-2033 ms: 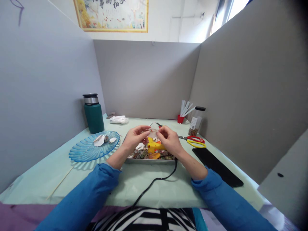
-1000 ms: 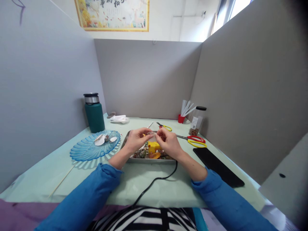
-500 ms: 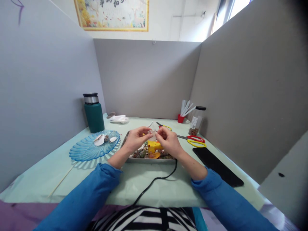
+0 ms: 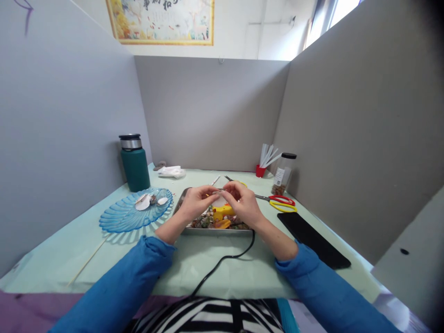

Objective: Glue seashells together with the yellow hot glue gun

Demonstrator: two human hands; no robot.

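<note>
My left hand and my right hand meet above a metal tray and both pinch one small pale, shell-like piece between their fingertips. The tray holds several small shells and stones and a yellow glue gun, whose black cord runs toward me. Both sleeves are blue.
A blue glass shell-shaped plate with shells lies at the left, a green flask behind it. Red-and-yellow scissors, a black phone, a jar and a red cup of sticks are at the right. Grey partitions enclose the table.
My hands have drawn closer together and sunk slightly over the tray, fingering the small pale piece between them. Nothing else on the table has moved.
</note>
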